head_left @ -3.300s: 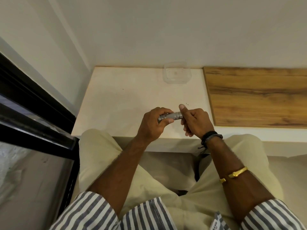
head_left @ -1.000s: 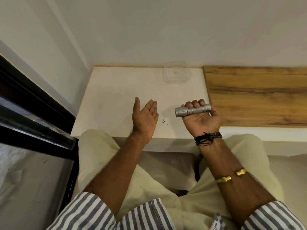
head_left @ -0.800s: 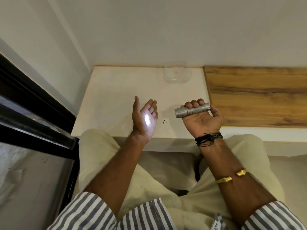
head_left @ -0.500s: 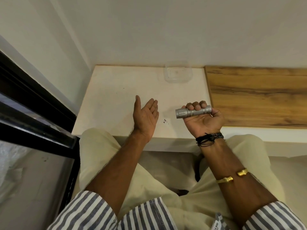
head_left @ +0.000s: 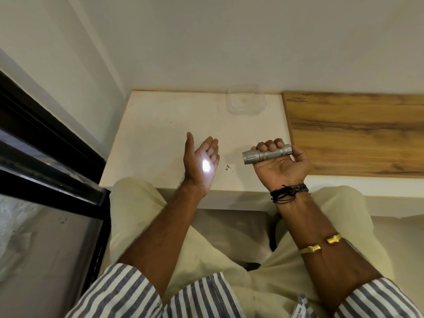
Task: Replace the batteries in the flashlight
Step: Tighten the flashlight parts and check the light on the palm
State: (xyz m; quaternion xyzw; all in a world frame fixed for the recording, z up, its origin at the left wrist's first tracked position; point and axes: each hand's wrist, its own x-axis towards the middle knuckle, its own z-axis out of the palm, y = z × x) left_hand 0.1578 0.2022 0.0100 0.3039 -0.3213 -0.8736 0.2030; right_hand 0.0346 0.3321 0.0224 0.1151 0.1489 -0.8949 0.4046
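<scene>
My right hand [head_left: 281,168] gripped the flashlight [head_left: 254,157] above the desk [head_left: 160,125] edge, beaming onto my flat, empty left hand [head_left: 199,157]; a loosened grip could have dropped it between my knees.

The flashlight [head_left: 267,154] is matte silver-grey. A bright white spot of light shows on the left hand [head_left: 202,164]. The surface [head_left: 160,125] is plain cream with a few dark specks [head_left: 227,167]. To its right, the wood panel [head_left: 355,134] is warm brown with darker grain streaks. The sleeves [head_left: 124,292] are striped blue-grey and white, and the trousers [head_left: 137,203] are pale cream. The right arm wears a black cord wristband [head_left: 289,191] and a gold bangle [head_left: 319,245]. The window frame [head_left: 46,157] on the left is black.
</scene>
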